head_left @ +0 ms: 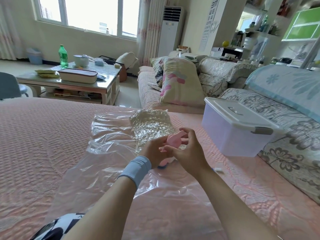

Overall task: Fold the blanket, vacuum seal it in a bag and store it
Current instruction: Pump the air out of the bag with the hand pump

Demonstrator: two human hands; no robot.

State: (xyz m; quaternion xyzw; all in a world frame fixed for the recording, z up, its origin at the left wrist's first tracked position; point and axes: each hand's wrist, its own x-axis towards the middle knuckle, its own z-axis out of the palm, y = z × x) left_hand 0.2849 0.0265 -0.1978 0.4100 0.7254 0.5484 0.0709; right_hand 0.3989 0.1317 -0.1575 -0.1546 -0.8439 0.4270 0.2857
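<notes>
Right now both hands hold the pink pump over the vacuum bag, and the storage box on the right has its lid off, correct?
No: the head view shows the storage box with its white lid on. The rest stands: left hand and right hand hold the pink pump over the vacuum bag.

Sunlit window (90,13), floral sofa (285,135)

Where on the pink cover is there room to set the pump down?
Bare pink cover left of the plastic bag; a strip between bag and storage box. Crowded: coffee table; bag's middle, where left hand and right hand hold the pump.
</notes>
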